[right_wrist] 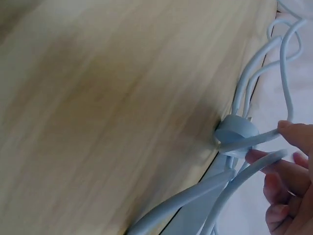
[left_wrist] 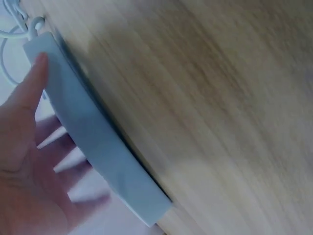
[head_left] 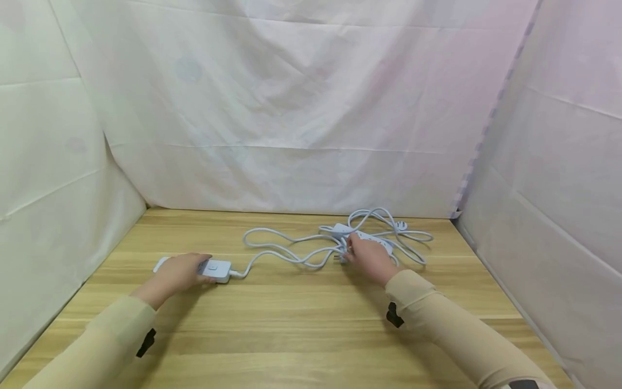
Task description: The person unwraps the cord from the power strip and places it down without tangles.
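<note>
At the left of the table, my left hand (head_left: 181, 273) grips a white power strip (head_left: 222, 269) across its width. In the left wrist view the thumb lies on the near side of the strip (left_wrist: 98, 125), with the fingers beyond it. My right hand (head_left: 373, 259) is over a tangle of cords at the right. Its thumb and index finger pinch a loop of white power cord (right_wrist: 261, 138), close to a round plug (right_wrist: 238, 128). Under and behind this hand lies a second white power strip (head_left: 384, 243), partly covered by the hand and cords.
The first strip's cord (head_left: 274, 247) runs in loops across the middle of the wooden table (head_left: 272, 335). Another plug (head_left: 401, 226) lies at the back right among cord loops. White cloth (head_left: 291, 108) hangs behind and on both sides.
</note>
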Demonstrator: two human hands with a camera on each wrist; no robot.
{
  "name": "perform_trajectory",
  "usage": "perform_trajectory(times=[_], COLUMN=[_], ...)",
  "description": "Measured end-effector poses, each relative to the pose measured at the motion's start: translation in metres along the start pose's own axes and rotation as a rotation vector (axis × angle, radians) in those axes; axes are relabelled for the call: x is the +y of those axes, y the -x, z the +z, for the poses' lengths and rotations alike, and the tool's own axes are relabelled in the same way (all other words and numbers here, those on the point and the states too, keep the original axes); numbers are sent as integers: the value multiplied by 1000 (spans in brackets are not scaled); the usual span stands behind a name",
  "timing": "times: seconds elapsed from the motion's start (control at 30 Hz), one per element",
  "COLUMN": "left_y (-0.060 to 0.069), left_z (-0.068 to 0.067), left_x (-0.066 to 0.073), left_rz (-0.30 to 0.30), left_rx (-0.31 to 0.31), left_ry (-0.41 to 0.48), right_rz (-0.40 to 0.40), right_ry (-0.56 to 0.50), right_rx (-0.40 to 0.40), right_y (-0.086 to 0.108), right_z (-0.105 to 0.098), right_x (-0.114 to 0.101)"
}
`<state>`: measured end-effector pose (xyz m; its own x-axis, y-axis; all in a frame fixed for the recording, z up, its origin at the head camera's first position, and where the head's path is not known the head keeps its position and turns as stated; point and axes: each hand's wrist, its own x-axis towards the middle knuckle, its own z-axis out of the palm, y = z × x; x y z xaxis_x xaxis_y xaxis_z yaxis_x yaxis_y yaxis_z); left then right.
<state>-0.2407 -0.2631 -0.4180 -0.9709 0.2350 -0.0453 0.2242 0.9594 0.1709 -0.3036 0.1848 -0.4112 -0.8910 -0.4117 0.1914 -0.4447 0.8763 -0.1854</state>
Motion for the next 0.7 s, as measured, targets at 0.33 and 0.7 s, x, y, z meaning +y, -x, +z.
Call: perform_trajectory(times=[0.33,0.7], left_y=[7,-8], left_z=[3,7], left_x=[14,0], left_rz=[-273,-175], left_rx=[-46,10], left_ry=[30,9], right_rz=[71,75], right_ry=[-169,-340], right_rx=[-82,-240], right_y=[-6,-27], right_z=[3,18], right_x=[3,7])
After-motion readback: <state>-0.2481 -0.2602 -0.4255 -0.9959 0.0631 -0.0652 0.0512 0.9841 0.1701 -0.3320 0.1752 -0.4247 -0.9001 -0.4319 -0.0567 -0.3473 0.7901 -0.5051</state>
